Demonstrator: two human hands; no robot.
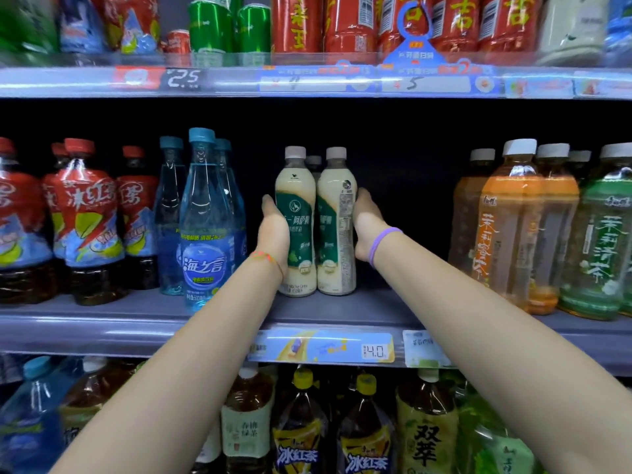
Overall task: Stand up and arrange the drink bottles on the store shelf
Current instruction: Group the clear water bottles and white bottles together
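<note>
**Milk tea pair squared up, gaps remaining**

While both my arms reach in over the shelf edge [102, 333], my left hand [273, 230] curls round the left milk tea bottle [297, 186] and my right hand [367, 224] curls round the right milk tea bottle [337, 186]. Each bottle stands upright on the middle shelf, touching its twin, fingers wrapping the outer flanks. I judge the job midway: this pair stands set back from the edge, dark gaps flank it, and a third bottle [313, 162] waits just behind.
</note>
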